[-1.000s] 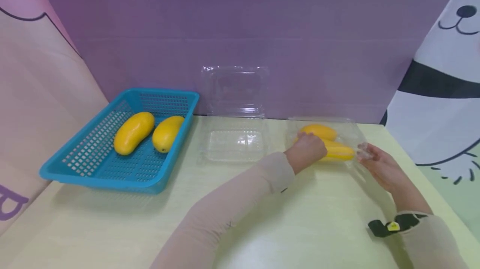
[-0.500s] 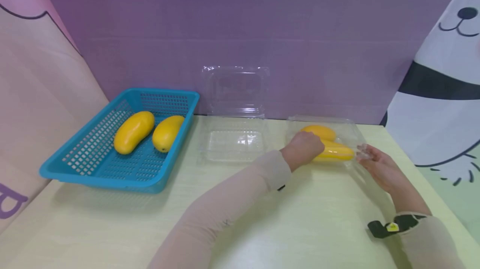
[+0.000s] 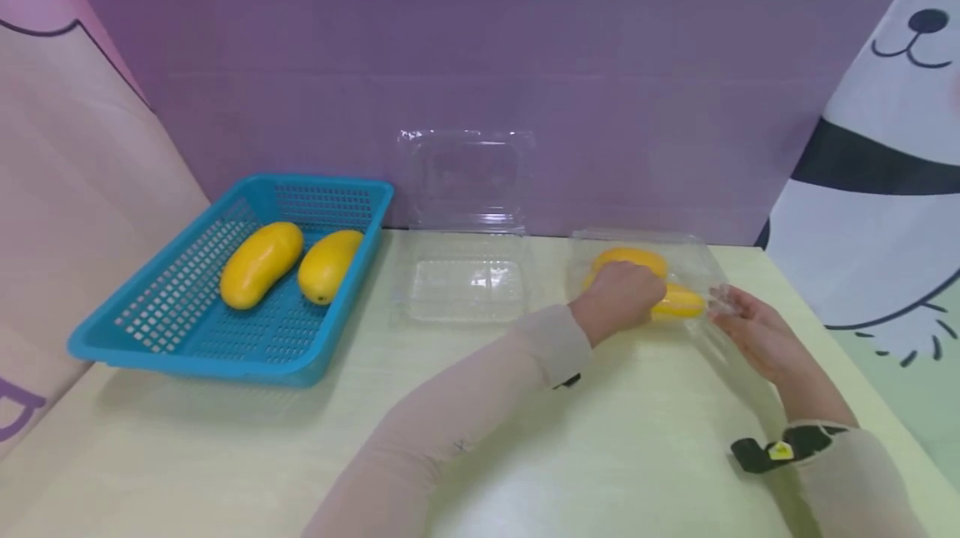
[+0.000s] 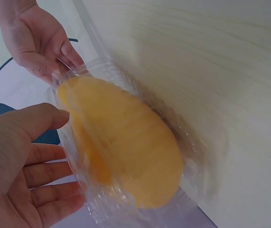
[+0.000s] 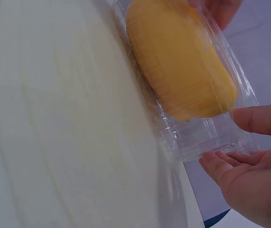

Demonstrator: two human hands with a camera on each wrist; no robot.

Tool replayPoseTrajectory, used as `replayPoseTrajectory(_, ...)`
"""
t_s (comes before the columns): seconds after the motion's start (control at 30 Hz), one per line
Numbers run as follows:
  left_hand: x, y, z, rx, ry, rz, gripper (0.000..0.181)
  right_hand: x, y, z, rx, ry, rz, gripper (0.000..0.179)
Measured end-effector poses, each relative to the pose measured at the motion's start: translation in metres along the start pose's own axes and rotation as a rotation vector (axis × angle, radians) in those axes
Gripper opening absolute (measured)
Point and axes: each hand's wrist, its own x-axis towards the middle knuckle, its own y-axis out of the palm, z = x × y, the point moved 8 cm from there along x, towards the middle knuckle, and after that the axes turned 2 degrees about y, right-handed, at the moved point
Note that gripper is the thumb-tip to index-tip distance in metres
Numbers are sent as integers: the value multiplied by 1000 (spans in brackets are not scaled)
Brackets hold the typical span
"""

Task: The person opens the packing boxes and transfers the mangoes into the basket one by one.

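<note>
A clear plastic clamshell container [image 3: 692,253] stands at the right of the table, its lid down over two yellow mangoes, the rear mango [image 3: 630,257] and the front mango [image 3: 678,302]. My left hand [image 3: 621,298] reaches across the lid and partly covers the mangoes. In the left wrist view its thumb and loosely bent fingers [image 4: 50,173] touch the lid along one edge. My right hand [image 3: 757,336] pinches the container's right front corner, thumb on top and fingers [image 5: 216,166] beneath in the right wrist view.
A second clamshell container [image 3: 467,311] lies in the middle at the back, its lid [image 3: 468,180] upright against the purple wall. On the left stands a blue basket [image 3: 352,296] holding a long mango [image 3: 261,265] and a rounder mango [image 3: 330,266].
My left hand has slid to the right across the lid, covering more of the front mango. The right hand keeps its hold at the corner. The view has shifted slightly.
</note>
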Motion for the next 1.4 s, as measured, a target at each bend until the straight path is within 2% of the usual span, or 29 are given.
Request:
replayPoseTrajectory(0.07, 4, -2, -5, -5, 13, -9, 13, 0, 0, 1, 15, -13, 6, 32)
replayPoseTrajectory(0.3, 13, -7, -21, -24, 56, -49, 14, -1, 2, 2, 35, -46, 19, 33)
replayPoseTrajectory(0.53, 22, -5, -26, -34, 51, -85, 16, -2, 4, 2, 51, -54, 11, 32)
replayPoseTrajectory(0.77, 28, -2, -32, -20, 33, -129, 17, -3, 2, 0, 2, -29, -23, 27)
replayPoseTrajectory(0.83, 29, -1, -33, -15, 22, -143, 17, -2, 1, -1, -6, -7, -35, 30)
replayPoseTrajectory(1.07, 29, -3, -36, 16, -8, -166, 17, 1, 0, -3, -66, 66, -69, 72)
replayPoseTrajectory(1.27, 29, -4, -40, 47, 0, -162, 20, 0, 1, -1, -33, 28, -38, 71)
replayPoseTrajectory(1.4, 32, -3, -42, 37, 0, -123, 23, 0, 1, 1, -68, 21, -29, 72)
